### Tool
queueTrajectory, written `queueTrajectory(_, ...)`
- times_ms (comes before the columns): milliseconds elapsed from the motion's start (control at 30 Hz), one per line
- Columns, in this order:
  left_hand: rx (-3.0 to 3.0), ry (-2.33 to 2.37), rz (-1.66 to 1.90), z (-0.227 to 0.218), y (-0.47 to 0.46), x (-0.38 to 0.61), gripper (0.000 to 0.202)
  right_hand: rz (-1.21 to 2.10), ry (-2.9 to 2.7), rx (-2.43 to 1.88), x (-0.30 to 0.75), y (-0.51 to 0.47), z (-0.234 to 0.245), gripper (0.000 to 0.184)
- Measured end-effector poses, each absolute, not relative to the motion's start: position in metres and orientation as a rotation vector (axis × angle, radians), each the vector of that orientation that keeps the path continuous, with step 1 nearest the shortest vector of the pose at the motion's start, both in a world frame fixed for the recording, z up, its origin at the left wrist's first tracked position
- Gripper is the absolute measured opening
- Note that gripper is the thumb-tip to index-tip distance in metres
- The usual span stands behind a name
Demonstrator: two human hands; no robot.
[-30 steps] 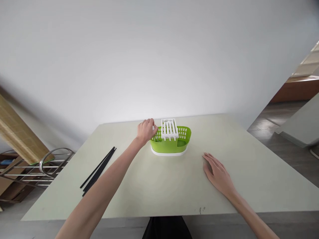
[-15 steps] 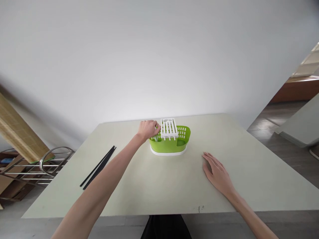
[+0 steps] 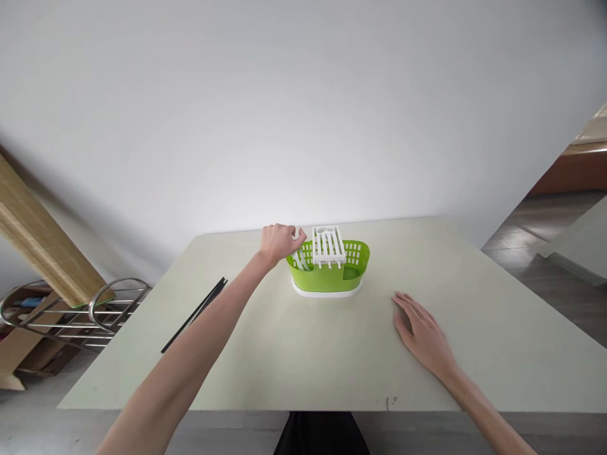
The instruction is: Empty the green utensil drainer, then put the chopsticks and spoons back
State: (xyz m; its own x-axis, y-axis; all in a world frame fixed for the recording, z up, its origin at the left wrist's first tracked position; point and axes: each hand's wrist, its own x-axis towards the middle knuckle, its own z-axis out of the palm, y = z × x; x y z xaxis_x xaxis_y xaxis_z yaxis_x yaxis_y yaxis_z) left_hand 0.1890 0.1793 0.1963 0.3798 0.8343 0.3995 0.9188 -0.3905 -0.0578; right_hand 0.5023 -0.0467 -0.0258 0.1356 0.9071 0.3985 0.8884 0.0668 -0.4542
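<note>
A green cutlery holder (image 3: 322, 281) with a white base stands near the back of the table. A white slotted rack (image 3: 329, 246) sits across its middle. My left hand (image 3: 279, 242) is over the holder's left end, fingers and thumb closed around the tops of slim white utensils (image 3: 300, 259) that slant down into the left compartment. Their lower ends are hidden by the green wall. My right hand (image 3: 424, 335) lies flat on the table, to the right and nearer to me, fingers stretched out and holding nothing. Black chopsticks (image 3: 196, 311) lie on the left, partly covered by my left forearm.
The pale table (image 3: 332, 360) meets a white wall (image 3: 303, 126) at the back. Left of it, a metal rack (image 3: 109, 309) stands low, with a tan slatted board (image 3: 42, 234) leaning by it and cardboard boxes (image 3: 28, 354) underneath.
My left hand has risen slightly and shifted left relative to the holder, and more of the white utensils shows. My right hand stays flat. The whole view has shifted a little.
</note>
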Motion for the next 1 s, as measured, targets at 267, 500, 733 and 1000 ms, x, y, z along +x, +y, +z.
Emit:
queueTrajectory(267,-2.476,-1.544,-0.351,0.200,0.178,0.192,0.043,0.038,-1.723,-1.804,0.500,-0.047,-0.023,0.050)
queueTrajectory(500,-2.608,-1.614,-0.389,0.194,0.183,0.186,0.039,0.045,-1.721,-1.799,0.500,-0.047,-0.022,0.049)
queueTrajectory(733,-2.984,-1.554,-0.417,0.198,0.187,0.167,0.056,0.052,-1.717,-1.812,0.501,-0.047,-0.021,0.049)
queueTrajectory(1000,-3.006,-1.537,-0.404,0.206,0.180,0.163,0.019,0.048,-1.721,-1.803,0.501,-0.047,-0.023,0.049)
